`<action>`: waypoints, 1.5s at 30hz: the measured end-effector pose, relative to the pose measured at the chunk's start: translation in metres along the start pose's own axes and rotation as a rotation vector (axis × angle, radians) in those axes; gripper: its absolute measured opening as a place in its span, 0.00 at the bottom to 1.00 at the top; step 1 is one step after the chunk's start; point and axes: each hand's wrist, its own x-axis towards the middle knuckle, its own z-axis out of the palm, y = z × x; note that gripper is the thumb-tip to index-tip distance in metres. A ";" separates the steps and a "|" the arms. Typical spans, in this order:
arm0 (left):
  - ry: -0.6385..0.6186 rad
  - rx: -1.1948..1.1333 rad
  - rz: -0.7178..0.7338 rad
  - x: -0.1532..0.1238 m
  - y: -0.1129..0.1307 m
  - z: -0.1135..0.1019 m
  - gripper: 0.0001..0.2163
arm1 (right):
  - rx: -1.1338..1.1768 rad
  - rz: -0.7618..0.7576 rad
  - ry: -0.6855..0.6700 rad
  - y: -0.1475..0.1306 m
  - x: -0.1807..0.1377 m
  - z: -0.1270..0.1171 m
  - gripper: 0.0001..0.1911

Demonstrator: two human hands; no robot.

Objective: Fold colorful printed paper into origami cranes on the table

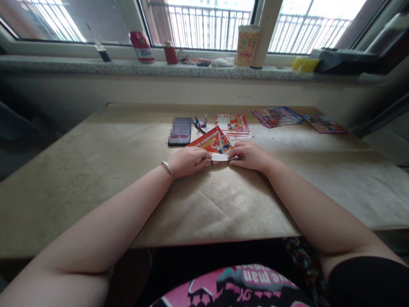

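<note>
A red printed paper sheet (213, 140), folded to a point at its far side, lies on the table in front of me. Its near edge is turned up as a white strip. My left hand (192, 162) pinches the left end of that strip, a silver bangle on the wrist. At the right end, my right hand (247, 156) pinches the paper between thumb and fingers. Just beyond the sheet are a stack of red and white printed sheets (232, 123) and a small folded blue and white paper piece (201, 124).
A phone (180, 131) lies left of the papers. Colourful printed cards (277, 117) spread at the back right, with another pile (324, 124) beside them. On the windowsill stand a red and white can (141, 47), a red bottle (170, 53) and a patterned cup (247, 45).
</note>
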 end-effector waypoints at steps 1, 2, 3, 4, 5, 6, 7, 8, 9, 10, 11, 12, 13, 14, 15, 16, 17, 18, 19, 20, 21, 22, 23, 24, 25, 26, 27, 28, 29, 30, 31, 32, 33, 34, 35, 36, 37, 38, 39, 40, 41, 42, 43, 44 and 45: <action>0.011 -0.002 0.003 0.001 0.000 0.000 0.13 | -0.003 -0.003 -0.001 0.000 0.000 0.000 0.09; 0.026 -0.006 0.013 0.002 0.000 0.000 0.12 | -0.006 -0.009 0.000 0.000 0.000 0.000 0.09; 0.038 -0.010 0.025 0.003 0.000 0.001 0.12 | -0.009 -0.017 0.000 0.000 0.000 0.000 0.09; 0.049 -0.011 0.030 0.004 -0.001 0.002 0.12 | -0.014 -0.024 0.000 -0.001 0.000 -0.001 0.09; 0.056 -0.009 0.024 0.004 -0.001 0.003 0.11 | -0.022 -0.028 -0.001 -0.001 0.000 -0.001 0.09; 0.059 -0.006 0.005 0.005 -0.002 0.004 0.11 | -0.032 -0.030 0.000 -0.002 0.000 -0.002 0.09; 0.059 -0.001 -0.021 0.006 -0.002 0.005 0.11 | -0.041 -0.031 0.001 -0.003 0.000 -0.003 0.09; 0.060 0.005 -0.048 0.007 -0.003 0.006 0.11 | -0.048 -0.031 0.000 -0.003 0.000 -0.003 0.09; 0.063 0.012 -0.071 0.007 -0.003 0.008 0.12 | -0.053 -0.030 -0.001 -0.004 0.000 -0.004 0.09; 0.070 0.021 -0.086 0.008 -0.004 0.009 0.12 | -0.058 -0.028 -0.002 -0.004 0.000 -0.004 0.09; 0.076 0.032 -0.095 0.009 -0.004 0.011 0.12 | -0.066 -0.027 -0.006 -0.005 0.000 -0.005 0.10; 0.082 0.044 -0.100 0.009 -0.005 0.012 0.12 | -0.079 -0.026 -0.009 -0.006 0.000 -0.005 0.10; 0.087 0.053 -0.105 0.010 -0.005 0.013 0.12 | -0.100 -0.026 -0.009 -0.007 0.000 -0.005 0.10; 0.093 0.061 -0.111 0.011 -0.005 0.013 0.12 | -0.126 -0.028 -0.004 -0.008 0.000 -0.005 0.10; 0.099 0.068 -0.120 0.011 -0.005 0.014 0.12 | -0.149 -0.033 0.006 -0.010 0.001 -0.005 0.10; 0.105 0.076 -0.133 0.012 -0.005 0.014 0.12 | -0.164 -0.039 0.018 -0.011 0.001 -0.004 0.11; 0.108 0.085 -0.151 0.012 -0.005 0.014 0.12 | -0.169 -0.043 0.033 -0.013 0.001 -0.003 0.11; 0.109 0.095 -0.172 0.012 -0.005 0.013 0.13 | -0.166 -0.045 0.048 -0.014 0.001 -0.003 0.11; 0.106 0.106 -0.192 0.013 -0.004 0.013 0.13 | -0.162 -0.044 0.059 -0.016 0.001 -0.002 0.11; 0.103 0.115 -0.208 0.013 -0.004 0.012 0.13 | -0.161 -0.039 0.067 -0.017 0.001 -0.001 0.12; 0.101 0.123 -0.220 0.014 -0.004 0.012 0.13 | -0.165 -0.030 0.074 -0.018 0.001 -0.001 0.12; 0.099 0.128 -0.226 0.014 -0.004 0.012 0.13 | -0.173 -0.019 0.082 -0.019 0.001 0.000 0.12; 0.097 0.131 -0.227 0.015 -0.004 0.011 0.12 | -0.181 -0.010 0.090 -0.020 0.001 0.000 0.12; 0.092 0.135 -0.228 0.015 -0.004 0.011 0.12 | -0.185 -0.008 0.095 -0.021 0.001 0.000 0.12; 0.090 0.138 -0.231 0.015 -0.004 0.011 0.12 | -0.182 -0.017 0.097 -0.022 0.001 0.000 0.12; 0.091 0.138 -0.235 0.016 -0.004 0.011 0.12 | -0.171 -0.033 0.095 -0.022 0.001 0.001 0.11; 0.101 0.137 -0.240 0.016 -0.004 0.011 0.12 | -0.156 -0.053 0.090 -0.023 0.002 0.001 0.11; 0.117 0.136 -0.246 0.016 -0.005 0.012 0.12 | -0.142 -0.071 0.083 -0.023 0.002 0.002 0.11; 0.135 0.132 -0.254 0.015 -0.005 0.012 0.12 | -0.132 -0.084 0.077 -0.024 0.003 0.003 0.11; 0.153 0.127 -0.262 0.015 -0.005 0.012 0.12 | -0.128 -0.091 0.074 -0.024 0.003 0.004 0.11; 0.164 0.122 -0.270 0.015 -0.006 0.012 0.12 | -0.133 -0.096 0.071 -0.024 0.004 0.005 0.11; 0.170 0.118 -0.279 0.015 -0.006 0.013 0.11 | -0.141 -0.100 0.067 -0.025 0.005 0.006 0.11; 0.167 0.116 -0.285 0.015 -0.007 0.013 0.11 | -0.148 -0.102 0.061 -0.025 0.005 0.007 0.11; 0.159 0.115 -0.285 0.015 -0.008 0.014 0.11 | -0.153 -0.100 0.055 -0.025 0.006 0.007 0.11; 0.152 0.115 -0.282 0.015 -0.009 0.015 0.11 | -0.155 -0.094 0.048 -0.025 0.006 0.008 0.11; 0.148 0.116 -0.276 0.015 -0.009 0.015 0.11 | -0.156 -0.086 0.041 -0.025 0.006 0.008 0.11; 0.149 0.115 -0.270 0.015 -0.010 0.016 0.10 | -0.157 -0.079 0.035 -0.026 0.006 0.009 0.11; 0.159 0.112 -0.266 0.015 -0.010 0.016 0.10 | -0.159 -0.073 0.032 -0.026 0.006 0.009 0.11; 0.173 0.103 -0.259 0.015 -0.010 0.016 0.09 | -0.164 -0.066 0.031 -0.026 0.006 0.010 0.11; 0.189 0.088 -0.249 0.014 -0.009 0.015 0.09 | -0.170 -0.062 0.030 -0.027 0.006 0.010 0.11; 0.202 0.067 -0.230 0.013 -0.009 0.014 0.09 | -0.177 -0.057 0.029 -0.027 0.006 0.010 0.11; 0.209 0.045 -0.202 0.011 -0.008 0.013 0.10 | -0.187 -0.051 0.028 -0.026 0.006 0.010 0.11; 0.210 0.026 -0.167 0.009 -0.007 0.011 0.10 | -0.197 -0.046 0.028 -0.026 0.006 0.010 0.11; 0.202 0.012 -0.124 0.007 -0.007 0.010 0.11 | -0.205 -0.044 0.028 -0.025 0.006 0.010 0.11; 0.191 0.010 -0.087 0.005 -0.006 0.008 0.11 | -0.211 -0.043 0.030 -0.024 0.006 0.010 0.12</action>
